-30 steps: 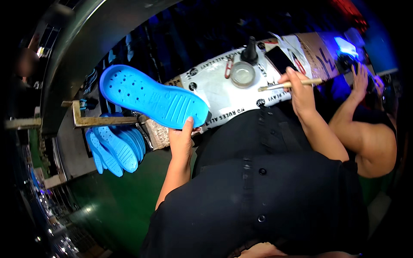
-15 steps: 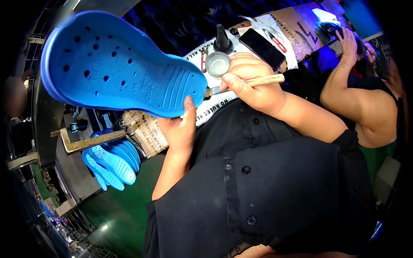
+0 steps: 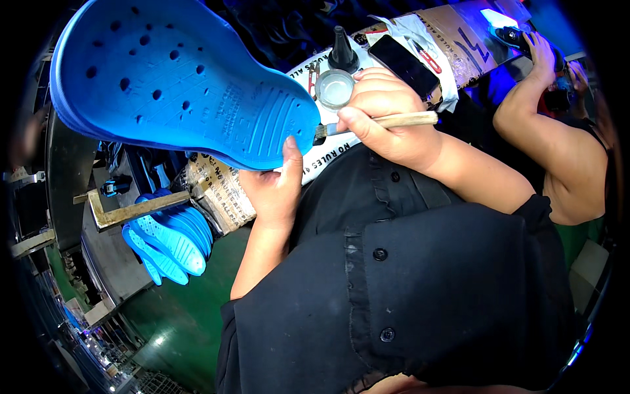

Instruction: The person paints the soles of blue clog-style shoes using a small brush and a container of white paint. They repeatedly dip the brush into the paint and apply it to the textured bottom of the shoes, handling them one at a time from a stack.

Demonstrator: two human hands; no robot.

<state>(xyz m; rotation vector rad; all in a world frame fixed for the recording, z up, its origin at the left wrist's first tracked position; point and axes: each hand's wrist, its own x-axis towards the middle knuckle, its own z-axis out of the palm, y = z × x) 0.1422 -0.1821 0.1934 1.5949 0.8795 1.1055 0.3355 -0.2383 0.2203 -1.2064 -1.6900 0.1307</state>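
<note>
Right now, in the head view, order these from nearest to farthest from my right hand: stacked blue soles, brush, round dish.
1. Brush, held in your right hand.
2. Round dish, just left of that hand.
3. Stacked blue soles, away at lower left.

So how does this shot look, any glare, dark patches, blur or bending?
Head view: black corners, and edges at the left curve along the rim; head view: white glare by the co-worker's hand, upper right, and a bright spot on the green floor, lower left; head view: darkness swallows detail beyond the blue sole, which itself looks fairly sharp.
</note>
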